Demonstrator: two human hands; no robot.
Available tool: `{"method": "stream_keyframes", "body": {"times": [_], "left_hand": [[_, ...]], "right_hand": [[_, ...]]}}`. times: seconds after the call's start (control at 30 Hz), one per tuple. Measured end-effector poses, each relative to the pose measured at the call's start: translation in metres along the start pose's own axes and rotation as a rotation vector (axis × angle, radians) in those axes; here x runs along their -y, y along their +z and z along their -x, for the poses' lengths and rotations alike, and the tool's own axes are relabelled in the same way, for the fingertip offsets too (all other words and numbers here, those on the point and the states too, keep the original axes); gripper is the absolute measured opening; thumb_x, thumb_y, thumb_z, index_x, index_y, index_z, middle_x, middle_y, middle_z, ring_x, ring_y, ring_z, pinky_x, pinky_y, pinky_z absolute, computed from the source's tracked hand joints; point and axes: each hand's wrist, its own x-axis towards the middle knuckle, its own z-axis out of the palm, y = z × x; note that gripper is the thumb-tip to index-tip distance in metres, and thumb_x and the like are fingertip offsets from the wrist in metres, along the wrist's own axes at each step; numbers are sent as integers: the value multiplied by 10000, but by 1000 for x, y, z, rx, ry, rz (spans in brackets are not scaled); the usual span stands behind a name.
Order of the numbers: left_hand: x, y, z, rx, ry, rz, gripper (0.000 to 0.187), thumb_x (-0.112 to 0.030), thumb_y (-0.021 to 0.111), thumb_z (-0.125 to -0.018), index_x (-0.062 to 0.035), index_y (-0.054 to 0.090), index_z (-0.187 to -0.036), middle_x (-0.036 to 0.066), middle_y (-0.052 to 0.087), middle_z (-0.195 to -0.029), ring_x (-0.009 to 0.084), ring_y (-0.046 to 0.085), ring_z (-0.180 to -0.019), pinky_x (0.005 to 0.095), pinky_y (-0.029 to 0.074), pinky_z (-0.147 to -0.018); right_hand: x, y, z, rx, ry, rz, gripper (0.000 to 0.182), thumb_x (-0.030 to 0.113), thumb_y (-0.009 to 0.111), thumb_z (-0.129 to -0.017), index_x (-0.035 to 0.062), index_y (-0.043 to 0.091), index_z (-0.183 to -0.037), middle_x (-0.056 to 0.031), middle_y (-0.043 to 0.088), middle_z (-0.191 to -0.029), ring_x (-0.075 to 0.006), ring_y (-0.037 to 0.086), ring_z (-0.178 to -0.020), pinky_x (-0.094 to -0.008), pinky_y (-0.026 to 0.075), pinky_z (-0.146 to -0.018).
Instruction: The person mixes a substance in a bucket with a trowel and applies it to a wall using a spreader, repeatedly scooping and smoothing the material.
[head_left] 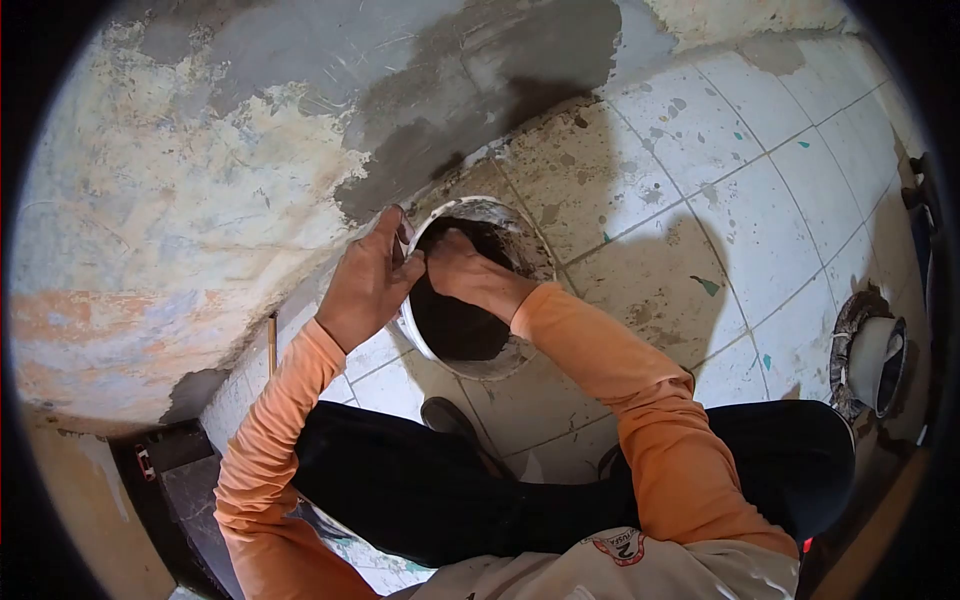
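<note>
A white bucket [422, 345] stands on the tiled floor between my knees and the wall, its rim and inner wall smeared with grey. Dark grey mortar [460, 325] lies inside it. My left hand [362, 285] is at the bucket's left rim, fingers on the outer side and thumb bent over the edge, gripping it. Inside the mouth of the bucket is my right hand [462, 268], its fingers curled in over the mortar. Whatever those fingers hold, if anything, is hidden from view.
Wet grey plaster [480, 85] covers part of the peeling wall [200, 215] close on the left. Splashes mark the tile floor [775, 215]. A round container [880, 365] with a crusted rim lies at the right. A thin wooden stick [272, 345] leans by the wall.
</note>
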Motion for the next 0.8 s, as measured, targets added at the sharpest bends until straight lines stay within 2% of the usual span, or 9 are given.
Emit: {"method": "stream_keyframes", "body": {"times": [0.1,0.17,0.2,0.3,0.37,0.43,0.47,0.53,0.8], "left_hand": [[-1,-2,1,-57,-24,49,305,-64,708,-933,19,517,-1156,157,501,-710,259,484,-609,388,441,-593],[2,-1,1,-55,-50,86,274,-73,707,-946,9,508,-1117,135,479,-699,215,460,-607,374,423,-580],[1,-1,1,-47,-63,114,266,-79,703,-955,7,506,-1112,118,467,-697,194,444,-612,365,414,-575],[2,-2,2,-35,-66,169,250,-92,705,-969,0,513,-1101,76,447,-700,153,412,-626,346,394,-568],[-2,-6,1,56,-106,122,251,-107,640,-1028,5,451,-1149,81,507,-822,111,543,-527,278,441,-405],[-3,-5,1,43,-109,137,247,-136,640,-1037,0,451,-1121,77,501,-815,111,546,-526,276,434,-403],[-5,-5,3,1,-129,183,254,-135,676,-1017,15,486,-1094,63,489,-774,110,492,-591,290,410,-480],[-8,-6,3,-40,-147,228,262,-135,711,-998,31,522,-1068,48,477,-733,109,438,-656,303,387,-557],[4,-16,2,-34,-230,311,328,-254,666,-1048,30,507,-1081,79,538,-774,115,555,-579,295,452,-451]], "right_hand": [[-2,-52,32,223,-21,-68,348,139,561,-955,100,693,-1274,-151,718,-1285,-275,675,-1226,-419,519,-985],[-12,-79,74,-3,-221,-634,194,101,584,-919,79,716,-1060,-151,736,-1115,-261,708,-1091,-390,530,-866],[-30,-11,74,-361,-387,-1247,46,68,612,-862,54,655,-869,-130,682,-923,-247,676,-882,-365,495,-756],[-49,40,33,-269,-484,-823,56,48,609,-830,63,606,-776,-103,608,-818,-223,595,-761,-346,462,-711],[-49,26,8,-9,-410,-756,90,113,650,-833,33,637,-795,-112,625,-836,-217,614,-799,-362,466,-676],[-31,-27,2,512,-35,-395,246,214,708,-835,-26,654,-847,-111,636,-862,-228,636,-804,-401,458,-608],[-36,-25,0,480,46,-425,278,178,645,-870,-9,675,-1073,-180,721,-979,-295,683,-840,-437,502,-664],[-44,-42,12,460,22,-525,316,212,676,-888,-9,675,-1113,-169,730,-992,-291,686,-873,-432,511,-679],[-95,-73,43,222,-52,-1115,378,262,764,-912,-23,728,-1158,-93,749,-1011,-165,675,-945,-297,514,-834]]}}
